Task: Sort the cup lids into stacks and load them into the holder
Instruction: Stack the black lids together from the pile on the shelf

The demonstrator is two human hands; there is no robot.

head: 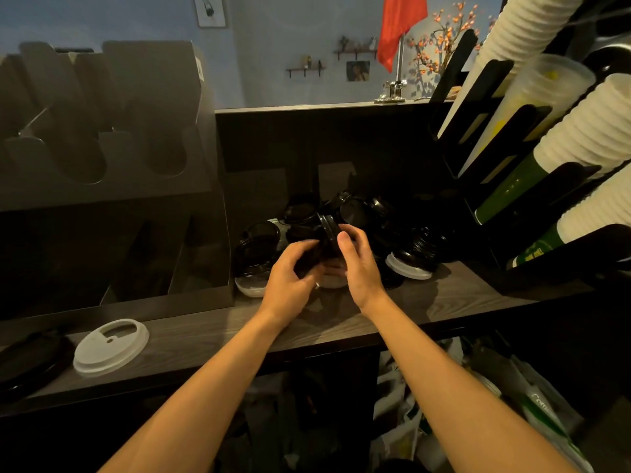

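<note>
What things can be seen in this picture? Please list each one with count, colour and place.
black lids: many, black, heaped at counter's back
white lid: one, white, counter front left
holder: one, dark, left on counter
counter: one, dark wood
cup stacks: several, mostly white, in rack at right
flag: one, red, background
left hand: grips black lids
right hand: grips the same lids

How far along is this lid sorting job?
Early, it seems. The dark slotted holder on the left shows no lids in its slots. In hand: the left hand and right hand together grip a short stack of black plastic lids. Left: the jumbled pile of black lids behind, a white plastic lid and a black one lying loose on the wooden counter.
</note>
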